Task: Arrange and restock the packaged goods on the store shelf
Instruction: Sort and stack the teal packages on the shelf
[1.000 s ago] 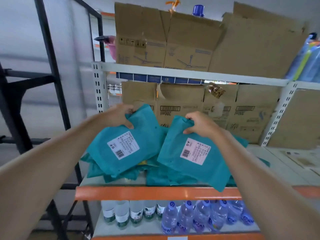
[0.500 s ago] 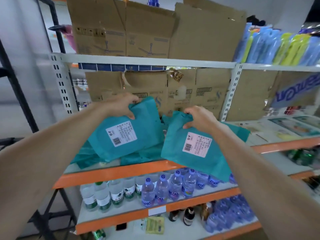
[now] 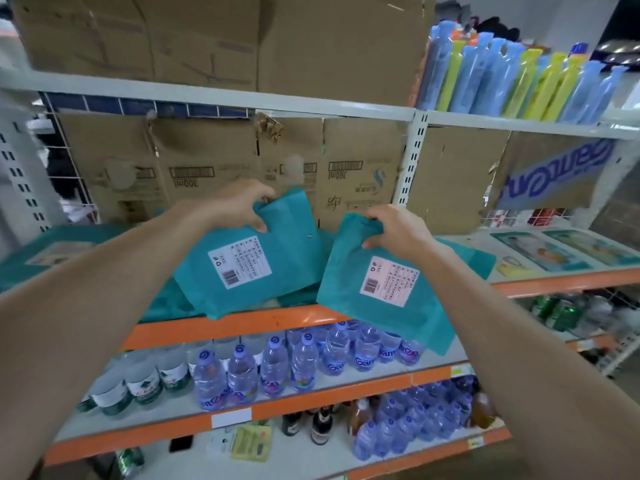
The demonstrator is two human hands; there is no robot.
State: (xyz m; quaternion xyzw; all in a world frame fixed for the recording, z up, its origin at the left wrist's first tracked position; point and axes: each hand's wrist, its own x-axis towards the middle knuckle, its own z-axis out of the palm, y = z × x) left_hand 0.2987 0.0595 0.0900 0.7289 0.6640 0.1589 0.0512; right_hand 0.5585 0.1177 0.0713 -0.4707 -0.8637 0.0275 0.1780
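Head view, left hand (image 3: 232, 206) gripping teal packet (image 3: 252, 258) top edge

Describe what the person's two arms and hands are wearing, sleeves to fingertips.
The left forearm and right forearm are bare to the frame's edge; no sleeves show. The left hand and right hand wear no gloves, and no watch, bracelet or ring is visible on either.

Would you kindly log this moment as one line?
left hand: grips left packet | right hand: grips right packet | both packets at shelf edge
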